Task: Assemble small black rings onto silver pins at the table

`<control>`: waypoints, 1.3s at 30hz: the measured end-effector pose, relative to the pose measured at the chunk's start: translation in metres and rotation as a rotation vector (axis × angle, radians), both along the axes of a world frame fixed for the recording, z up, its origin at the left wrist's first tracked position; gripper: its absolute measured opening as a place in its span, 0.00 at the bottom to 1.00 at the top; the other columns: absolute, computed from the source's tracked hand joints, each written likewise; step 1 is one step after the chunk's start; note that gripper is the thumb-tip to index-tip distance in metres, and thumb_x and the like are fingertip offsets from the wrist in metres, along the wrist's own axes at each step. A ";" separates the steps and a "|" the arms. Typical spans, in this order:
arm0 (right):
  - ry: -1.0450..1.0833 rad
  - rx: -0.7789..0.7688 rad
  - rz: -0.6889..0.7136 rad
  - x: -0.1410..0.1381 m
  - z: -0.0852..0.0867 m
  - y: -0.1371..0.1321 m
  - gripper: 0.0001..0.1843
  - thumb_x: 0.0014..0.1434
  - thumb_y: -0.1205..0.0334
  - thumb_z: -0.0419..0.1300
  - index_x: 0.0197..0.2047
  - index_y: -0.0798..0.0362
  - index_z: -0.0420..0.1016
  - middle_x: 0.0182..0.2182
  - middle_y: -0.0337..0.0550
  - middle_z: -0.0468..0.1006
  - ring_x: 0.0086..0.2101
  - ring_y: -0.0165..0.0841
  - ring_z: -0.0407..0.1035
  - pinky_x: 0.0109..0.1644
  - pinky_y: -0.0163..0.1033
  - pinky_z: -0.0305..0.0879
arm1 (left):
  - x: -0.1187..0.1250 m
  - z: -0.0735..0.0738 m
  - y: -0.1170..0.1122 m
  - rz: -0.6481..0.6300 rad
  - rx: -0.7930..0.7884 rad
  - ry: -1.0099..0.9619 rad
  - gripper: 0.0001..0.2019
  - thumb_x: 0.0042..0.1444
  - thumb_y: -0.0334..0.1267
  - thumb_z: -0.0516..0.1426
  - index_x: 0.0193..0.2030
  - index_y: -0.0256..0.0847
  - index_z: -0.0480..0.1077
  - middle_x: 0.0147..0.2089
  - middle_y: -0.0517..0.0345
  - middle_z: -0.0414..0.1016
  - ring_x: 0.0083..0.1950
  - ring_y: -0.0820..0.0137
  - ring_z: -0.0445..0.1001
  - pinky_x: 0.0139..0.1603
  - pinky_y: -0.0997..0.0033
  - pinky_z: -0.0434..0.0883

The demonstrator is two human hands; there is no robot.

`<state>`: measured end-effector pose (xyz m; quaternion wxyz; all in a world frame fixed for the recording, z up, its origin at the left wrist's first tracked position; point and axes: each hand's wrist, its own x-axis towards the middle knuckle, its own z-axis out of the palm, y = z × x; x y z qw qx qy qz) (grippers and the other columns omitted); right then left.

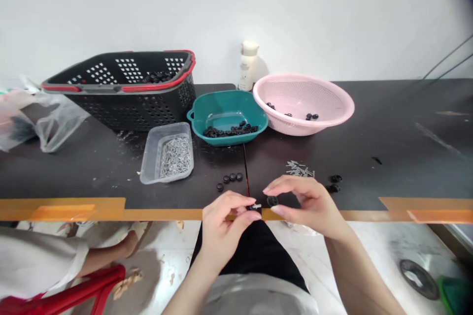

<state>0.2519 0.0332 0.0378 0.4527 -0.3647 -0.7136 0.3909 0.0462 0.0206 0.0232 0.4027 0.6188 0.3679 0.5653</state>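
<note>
A dark counter (pixel 369 142) is running along a white wall (pixel 148 5), carrying a teal basin (pixel 227 141), a pink colander (pixel 295 127) and a clear tub (pixel 149 167) of metal pins (pixel 175 157). At its front edge, the left hand (pixel 222 223) is pinching a pale pin (pixel 257 205), while the right hand (pixel 309 203) is pinching a black cap (pixel 272 201) just beside it. Four black pieces (pixel 232 177) are lying near the left hand.

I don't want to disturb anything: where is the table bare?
Most room: table right of the pink basket, around one black scrap. Less: between clear tub and plastic bag. Crowded: beyond the left hand, black caps; beyond the right hand, metal pins.
</note>
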 end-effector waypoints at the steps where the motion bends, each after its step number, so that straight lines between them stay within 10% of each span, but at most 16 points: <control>1: 0.021 0.011 0.025 -0.006 0.000 0.001 0.17 0.53 0.72 0.68 0.44 0.45 0.80 0.40 0.42 0.83 0.42 0.36 0.77 0.46 0.39 0.73 | 0.000 0.002 -0.002 0.028 0.009 0.008 0.05 0.53 0.31 0.65 0.37 0.41 0.78 0.30 0.59 0.78 0.28 0.76 0.76 0.29 0.82 0.74; 17: 0.193 -0.060 0.209 -0.035 0.006 0.002 0.23 0.55 0.73 0.67 0.51 0.41 0.80 0.38 0.44 0.82 0.38 0.35 0.77 0.41 0.39 0.74 | -0.009 0.007 -0.016 0.229 0.177 0.050 0.10 0.53 0.30 0.65 0.42 0.46 0.81 0.34 0.59 0.83 0.30 0.73 0.79 0.33 0.78 0.77; 39: 0.083 0.046 0.136 -0.034 0.004 0.013 0.13 0.54 0.71 0.68 0.42 0.49 0.79 0.36 0.46 0.81 0.36 0.35 0.76 0.41 0.41 0.75 | -0.006 0.002 -0.004 0.201 -0.087 -0.038 0.07 0.48 0.32 0.68 0.35 0.44 0.82 0.27 0.60 0.80 0.24 0.75 0.77 0.26 0.82 0.74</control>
